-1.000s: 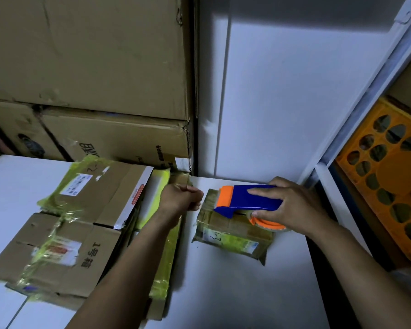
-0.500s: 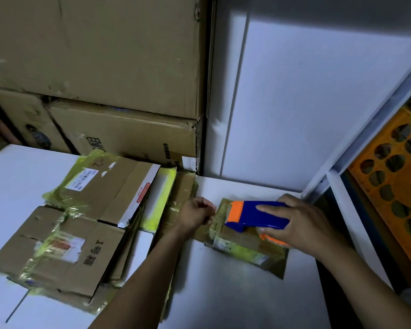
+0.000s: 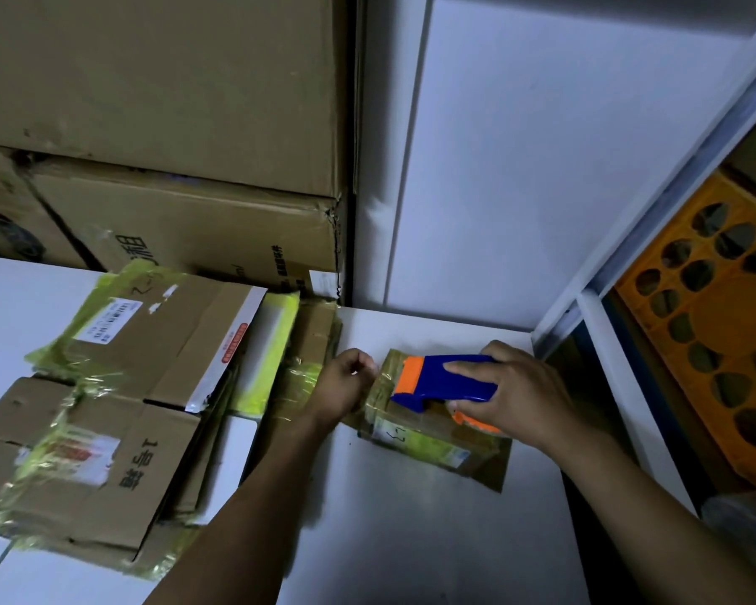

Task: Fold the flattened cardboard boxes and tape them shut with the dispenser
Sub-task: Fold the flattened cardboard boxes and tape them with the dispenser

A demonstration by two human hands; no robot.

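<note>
From the head camera, a small brown cardboard box (image 3: 428,430) wrapped in yellow-green tape lies on the white table (image 3: 411,539), near its back right corner. The right hand (image 3: 516,395) grips a blue-and-orange plastic tape dispenser (image 3: 446,379) resting on the box's top. The left hand (image 3: 345,386), fingers curled, touches the box's left end; whether it pinches anything cannot be told. A pile of flattened cardboard boxes (image 3: 105,408) lies to the left.

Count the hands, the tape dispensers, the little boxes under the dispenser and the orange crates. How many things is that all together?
2 hands: left hand and right hand
1 tape dispenser
1 small box under it
1 orange crate
Total: 5
</note>
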